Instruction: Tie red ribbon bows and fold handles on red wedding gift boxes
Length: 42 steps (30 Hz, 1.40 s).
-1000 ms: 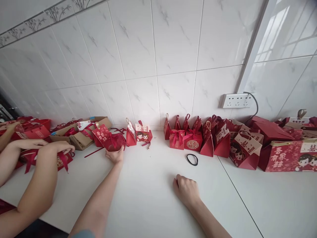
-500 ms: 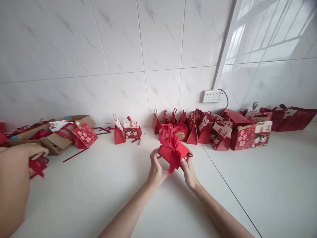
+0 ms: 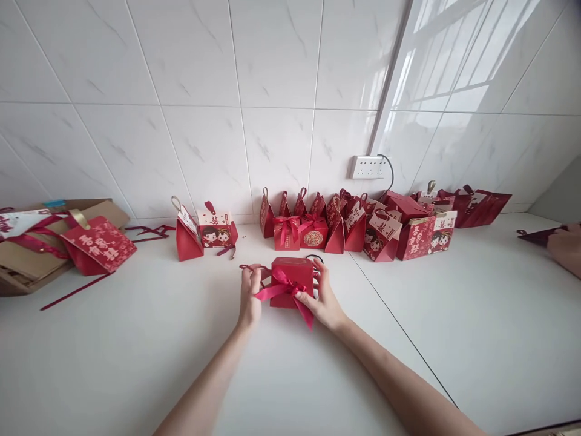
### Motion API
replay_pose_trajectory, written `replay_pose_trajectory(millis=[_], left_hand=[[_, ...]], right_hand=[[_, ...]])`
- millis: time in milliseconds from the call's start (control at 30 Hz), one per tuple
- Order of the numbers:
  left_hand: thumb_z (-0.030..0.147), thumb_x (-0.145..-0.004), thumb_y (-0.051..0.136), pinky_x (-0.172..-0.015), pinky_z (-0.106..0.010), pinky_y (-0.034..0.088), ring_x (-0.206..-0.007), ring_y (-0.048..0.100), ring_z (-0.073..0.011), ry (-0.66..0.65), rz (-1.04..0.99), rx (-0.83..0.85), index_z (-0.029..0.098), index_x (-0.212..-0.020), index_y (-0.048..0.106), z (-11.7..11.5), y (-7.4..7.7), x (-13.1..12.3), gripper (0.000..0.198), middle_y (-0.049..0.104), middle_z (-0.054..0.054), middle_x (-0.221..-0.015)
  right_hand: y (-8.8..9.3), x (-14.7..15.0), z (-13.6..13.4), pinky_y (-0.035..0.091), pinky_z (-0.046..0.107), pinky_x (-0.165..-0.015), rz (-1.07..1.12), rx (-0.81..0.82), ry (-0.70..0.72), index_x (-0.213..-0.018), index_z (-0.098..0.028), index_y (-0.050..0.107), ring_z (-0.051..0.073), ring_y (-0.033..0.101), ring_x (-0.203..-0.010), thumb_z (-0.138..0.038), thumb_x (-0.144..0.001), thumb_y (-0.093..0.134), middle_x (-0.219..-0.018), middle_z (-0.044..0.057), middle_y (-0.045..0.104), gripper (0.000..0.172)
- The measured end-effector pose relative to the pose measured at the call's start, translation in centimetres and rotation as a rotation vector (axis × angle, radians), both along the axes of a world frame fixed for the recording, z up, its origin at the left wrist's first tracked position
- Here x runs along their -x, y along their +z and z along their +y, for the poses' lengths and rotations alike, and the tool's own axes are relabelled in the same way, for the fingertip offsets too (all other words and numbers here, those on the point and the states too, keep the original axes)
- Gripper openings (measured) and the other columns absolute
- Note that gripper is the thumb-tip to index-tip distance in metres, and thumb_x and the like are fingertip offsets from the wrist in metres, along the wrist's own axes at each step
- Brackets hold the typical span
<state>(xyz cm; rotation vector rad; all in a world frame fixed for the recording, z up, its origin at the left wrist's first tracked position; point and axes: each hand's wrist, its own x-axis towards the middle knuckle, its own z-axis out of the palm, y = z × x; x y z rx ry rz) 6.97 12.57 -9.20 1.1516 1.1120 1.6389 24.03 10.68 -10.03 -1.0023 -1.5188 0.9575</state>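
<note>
A red gift box [image 3: 293, 266] with a bright red ribbon bow [image 3: 290, 289] on its near side is at the middle of the counter. My right hand [image 3: 329, 307] grips its right side, thumb on the front near the bow and fingers behind. Left of the box, my left hand [image 3: 250, 300] is closed with its fingertips pinching a dark red cord [image 3: 254, 267]. One ribbon tail reaches toward that hand. A thin black loop [image 3: 314, 257] shows behind the box's right corner; what it belongs to cannot be made out.
Several red gift boxes [image 3: 334, 227] stand along the tiled wall. Two more [image 3: 189, 245] are left of them. A cardboard box [image 3: 97, 209] with ribbons is far left. A power strip [image 3: 367, 168] is on the wall. Another person's hand [image 3: 565, 245] is at the right edge.
The box has turned and tipped, its bow now facing me. My left hand has moved off the box to the cord. The view has swung right; the other person's arm at left is gone.
</note>
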Motion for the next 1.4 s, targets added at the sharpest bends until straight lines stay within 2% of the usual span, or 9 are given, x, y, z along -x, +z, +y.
replay_pose_trajectory(millis=[100, 267, 367, 567, 767, 967, 1100, 1200, 1400], left_hand=[[0.057, -0.072, 0.061, -0.076, -0.031, 0.048, -0.088, 0.059, -0.0185, -0.114, 0.061, -0.026, 0.021, -0.1, 0.048, -0.5, 0.4, -0.2, 0.048, 0.058, -0.005, -0.095], [0.048, -0.07, 0.068, -0.082, -0.032, 0.049, -0.104, 0.057, -0.0225, -0.159, 0.207, -0.045, 0.021, -0.118, 0.045, -1.0, 0.3, -0.7, 0.06, 0.055, -0.01, -0.113], [0.045, -0.071, 0.067, -0.084, -0.033, 0.048, -0.108, 0.055, -0.0237, -0.148, 0.286, -0.064, 0.021, -0.122, 0.044, -1.0, 0.3, -0.7, 0.061, 0.052, -0.011, -0.12], [0.039, -0.073, 0.066, -0.086, -0.035, 0.049, -0.115, 0.051, -0.0241, -0.184, 0.358, -0.121, 0.02, -0.121, 0.041, -1.6, 0.7, -1.1, 0.058, 0.052, -0.012, -0.12], [0.037, -0.07, 0.068, -0.085, -0.037, 0.051, -0.113, 0.056, -0.0251, -0.091, 0.323, -0.084, 0.021, -0.089, 0.043, -1.5, 0.1, -1.2, 0.035, 0.059, -0.012, -0.116], [0.041, -0.078, 0.058, -0.085, -0.036, 0.052, -0.108, 0.06, -0.025, -0.193, 0.28, -0.033, 0.019, -0.098, 0.058, -2.0, 1.5, -1.0, 0.029, 0.063, -0.011, -0.119], [0.038, -0.077, 0.059, -0.08, -0.035, 0.054, -0.1, 0.062, -0.0253, -0.249, 0.33, -0.039, 0.018, -0.067, 0.062, -2.3, 2.2, -0.9, 0.022, 0.067, -0.007, -0.11], [0.038, -0.076, 0.06, -0.076, -0.035, 0.056, -0.1, 0.061, -0.0257, -0.347, 0.358, -0.088, 0.019, -0.058, 0.065, -2.3, 2.1, -0.9, 0.026, 0.059, -0.005, -0.124], [0.035, -0.076, 0.064, -0.09, -0.04, 0.053, -0.116, 0.054, -0.0291, -0.339, 0.444, -0.195, 0.022, -0.073, 0.074, -2.6, 1.8, -1.4, 0.016, 0.053, -0.005, -0.133]], right_hand=[[0.1, -0.2, 0.1, 0.044, 0.047, -0.098, 0.046, 0.026, -0.001, -0.126, -0.027, 0.02, 0.027, 0.044, -0.124, -0.055, -0.075, 0.063, -0.141, 0.016, 0.031, 0.073], [0.8, -0.9, 0.1, 0.051, 0.042, -0.087, 0.074, 0.07, 0.011, -0.11, -0.024, 0.038, 0.024, 0.058, -0.108, -0.061, -0.088, 0.038, -0.114, 0.011, 0.058, 0.043], [1.0, -1.1, 0.0, 0.052, 0.042, -0.085, 0.069, 0.108, 0.024, -0.116, -0.022, 0.045, 0.026, 0.057, -0.11, -0.062, -0.091, 0.026, -0.114, 0.012, 0.059, 0.05], [0.7, -0.5, -0.4, 0.043, 0.047, -0.099, -0.115, -0.135, -0.114, -0.131, -0.02, 0.028, 0.027, 0.042, -0.127, -0.05, -0.083, 0.055, -0.136, 0.016, 0.04, 0.062], [0.6, -0.5, -0.2, 0.05, 0.043, -0.091, -0.104, -0.131, -0.151, -0.124, -0.023, 0.028, 0.023, 0.055, -0.113, -0.042, -0.086, 0.053, -0.123, 0.013, 0.051, 0.049], [0.6, -0.8, 0.0, 0.052, 0.045, -0.088, -0.083, -0.103, -0.18, -0.124, -0.021, 0.027, 0.025, 0.054, -0.115, -0.043, -0.088, 0.05, -0.123, 0.016, 0.052, 0.049], [0.7, -1.0, 0.1, 0.052, 0.047, -0.09, -0.074, -0.131, -0.13, -0.119, -0.022, 0.026, 0.025, 0.048, -0.123, -0.046, -0.087, 0.051, -0.132, 0.018, 0.043, 0.047], [0.9, -1.1, 0.1, 0.048, 0.049, -0.095, -0.104, -0.145, -0.067, -0.116, -0.024, 0.027, 0.025, 0.045, -0.126, -0.048, -0.086, 0.052, -0.137, 0.017, 0.039, 0.046], [1.4, -0.3, -0.5, 0.04, 0.051, -0.102, -0.077, -0.09, -0.057, -0.129, -0.021, 0.014, 0.028, 0.043, -0.128, -0.047, -0.078, 0.063, -0.139, 0.021, 0.035, 0.076]])
